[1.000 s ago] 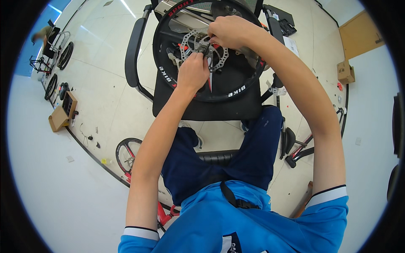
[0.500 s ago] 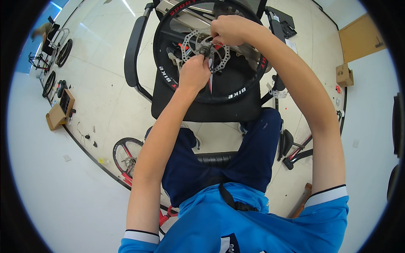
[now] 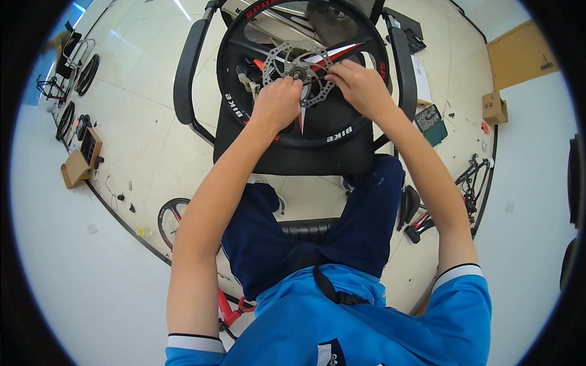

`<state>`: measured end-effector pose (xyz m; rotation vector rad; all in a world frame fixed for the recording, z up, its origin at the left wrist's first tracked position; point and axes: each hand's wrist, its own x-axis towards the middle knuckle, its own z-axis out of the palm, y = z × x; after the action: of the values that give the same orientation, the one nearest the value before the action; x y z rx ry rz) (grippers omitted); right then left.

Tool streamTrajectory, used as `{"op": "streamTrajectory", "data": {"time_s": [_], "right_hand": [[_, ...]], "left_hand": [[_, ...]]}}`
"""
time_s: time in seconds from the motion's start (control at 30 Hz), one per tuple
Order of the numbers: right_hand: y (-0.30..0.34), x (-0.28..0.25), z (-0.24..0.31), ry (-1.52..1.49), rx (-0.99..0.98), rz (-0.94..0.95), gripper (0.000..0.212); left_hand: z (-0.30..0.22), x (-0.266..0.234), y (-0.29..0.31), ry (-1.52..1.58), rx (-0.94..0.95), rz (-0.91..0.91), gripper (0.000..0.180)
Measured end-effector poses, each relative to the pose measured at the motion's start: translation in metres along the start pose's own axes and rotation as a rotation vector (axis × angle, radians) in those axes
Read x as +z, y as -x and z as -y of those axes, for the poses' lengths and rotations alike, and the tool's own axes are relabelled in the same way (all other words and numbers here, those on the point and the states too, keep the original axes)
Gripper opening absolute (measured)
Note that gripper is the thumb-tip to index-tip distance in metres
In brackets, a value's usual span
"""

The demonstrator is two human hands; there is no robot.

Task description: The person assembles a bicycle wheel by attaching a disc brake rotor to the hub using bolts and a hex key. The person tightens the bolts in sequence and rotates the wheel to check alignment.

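A black bicycle wheel (image 3: 339, 135) with broad spokes lies flat on the seat of a black chair (image 3: 317, 163). At its middle is a silver disc brake rotor (image 3: 324, 96) around the hub (image 3: 297, 72). My left hand (image 3: 278, 105) is closed, its fingertips pinched at the near side of the hub. My right hand (image 3: 366, 91), also closed, grips the outer end of a thin dark hex key (image 3: 315, 80) that reaches toward the hub. Left fingertips partly hide the key's inner end, so its exact seat cannot be made out.
Armrests (image 3: 186, 79) flank the wheel. Silver parts and small tools lie beneath it. A dark green case (image 3: 431, 125), a bike frame (image 3: 473, 183) and a cardboard box (image 3: 494, 108) sit at right. Another wheel (image 3: 170, 219) and an opened carton (image 3: 82, 160) are at left.
My right hand has swung from the rotor's far side to its right, nearer me, and the key turned with it. My left hand stays at the hub. The view shifted slightly.
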<state>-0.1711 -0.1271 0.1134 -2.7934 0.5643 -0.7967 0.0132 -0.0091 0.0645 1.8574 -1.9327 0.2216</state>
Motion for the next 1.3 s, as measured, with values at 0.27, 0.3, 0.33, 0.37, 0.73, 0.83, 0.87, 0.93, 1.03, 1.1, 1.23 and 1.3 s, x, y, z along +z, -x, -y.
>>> {"op": "streamTrajectory", "data": {"time_s": [0.27, 0.3, 0.33, 0.37, 0.73, 0.83, 0.87, 0.93, 1.03, 1.1, 1.23, 1.3], "right_hand": [[0.091, 0.095, 0.072, -0.099, 0.366, -0.385, 0.011], [0.091, 0.107, 0.081, -0.143, 0.411, -0.435, 0.013], [0.088, 0.114, 0.091, -0.179, 0.44, -0.425, 0.016], [0.089, 0.119, 0.102, -0.22, 0.507, -0.433, 0.016], [0.071, 0.053, 0.068, -0.222, 0.278, 0.053, 0.015], [0.068, 0.058, 0.074, -0.317, 0.309, -0.017, 0.019], [0.068, 0.066, 0.082, -0.425, 0.415, -0.022, 0.021], [0.071, 0.08, 0.098, -0.47, 0.516, -0.17, 0.018], [0.072, 0.094, 0.104, -0.509, 0.597, -0.307, 0.018], [0.071, 0.092, 0.104, -0.526, 0.598, -0.269, 0.018], [0.074, 0.066, 0.102, -0.535, 0.499, -0.213, 0.015], [0.077, 0.056, 0.101, -0.505, 0.417, -0.198, 0.016]], "left_hand": [[0.007, -0.001, 0.003, -0.132, 0.175, -0.002, 0.011], [0.008, -0.002, 0.004, -0.134, 0.176, 0.005, 0.011], [0.009, -0.003, 0.003, -0.136, 0.176, 0.006, 0.011], [0.009, -0.003, 0.003, -0.137, 0.177, 0.007, 0.011], [0.012, -0.014, 0.001, -0.148, 0.159, 0.07, 0.014], [0.015, -0.011, 0.003, -0.157, 0.162, 0.06, 0.011], [0.014, -0.008, 0.004, -0.126, 0.118, 0.063, 0.01], [0.011, -0.005, 0.006, -0.068, 0.032, 0.073, 0.008], [0.009, -0.007, 0.007, -0.052, 0.035, 0.063, 0.008], [0.012, -0.01, 0.006, -0.075, 0.062, 0.044, 0.007], [0.01, -0.017, 0.009, -0.061, 0.101, -0.04, 0.005], [0.006, -0.012, 0.014, -0.066, 0.11, -0.088, 0.005]]}}
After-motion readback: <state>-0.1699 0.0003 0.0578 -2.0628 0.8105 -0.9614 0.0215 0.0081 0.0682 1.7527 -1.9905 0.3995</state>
